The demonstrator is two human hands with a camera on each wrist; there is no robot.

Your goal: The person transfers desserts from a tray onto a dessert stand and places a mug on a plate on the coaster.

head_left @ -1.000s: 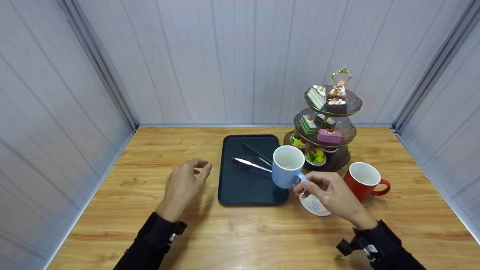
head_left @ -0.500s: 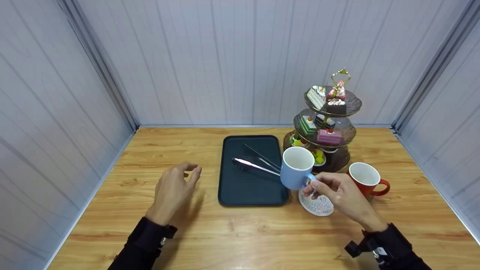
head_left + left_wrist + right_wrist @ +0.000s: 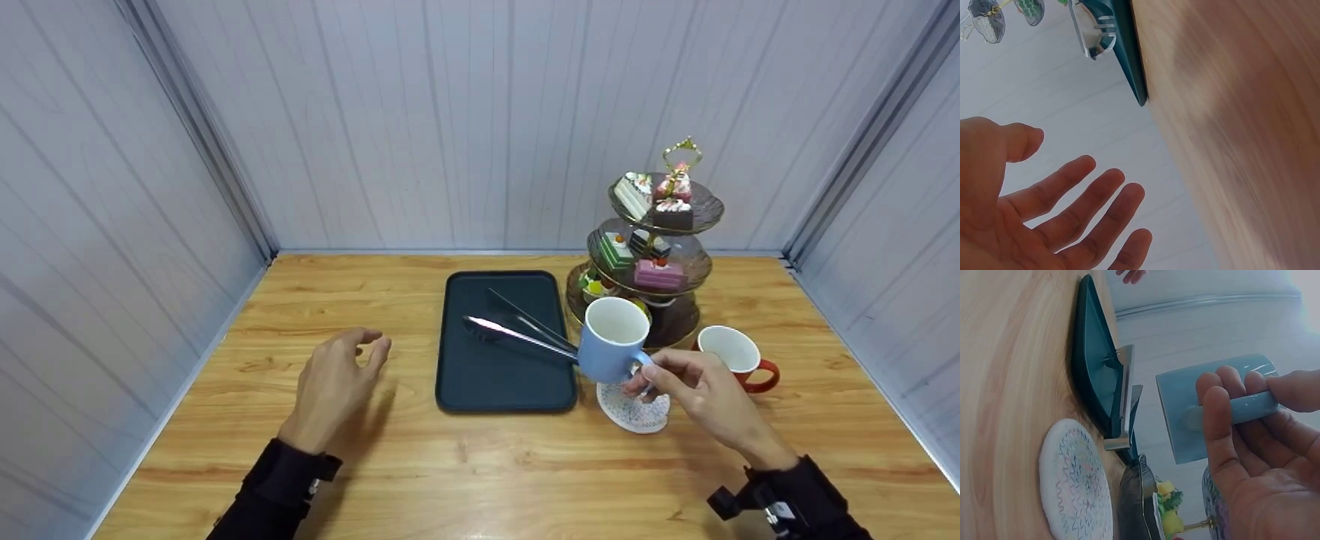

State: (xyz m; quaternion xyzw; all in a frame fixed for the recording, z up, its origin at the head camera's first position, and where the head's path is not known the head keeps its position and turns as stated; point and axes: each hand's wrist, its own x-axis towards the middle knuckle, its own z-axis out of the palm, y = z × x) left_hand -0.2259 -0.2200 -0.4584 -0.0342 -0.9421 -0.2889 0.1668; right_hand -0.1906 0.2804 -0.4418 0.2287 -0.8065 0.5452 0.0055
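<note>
My right hand [image 3: 694, 394] pinches the handle of a light blue mug [image 3: 611, 345] and holds it upright in the air. In the right wrist view, fingers and thumb curl round the handle of that mug [image 3: 1185, 413], which stands apart from the round white patterned coaster [image 3: 1075, 481]. From above, the mug hangs over the far part of the coaster [image 3: 637, 414], beside the dark tray's right edge. Left of the tray, my left hand [image 3: 337, 382] is held over the table with nothing in it. Its fingers look loosely spread in the left wrist view.
A dark tray [image 3: 502, 386] carries metal tongs [image 3: 517, 336], whose handle ends are partly behind the mug. A three-tier stand [image 3: 690, 281] with cake pieces rises behind the mug. At right is a red mug [image 3: 761, 382], partly covered by my right hand. Pale walls surround the table.
My right hand has carried the blue mug to the right and slightly nearer, from over the tray's edge to over the coaster. The left hand has drawn left, away from the tray.
</note>
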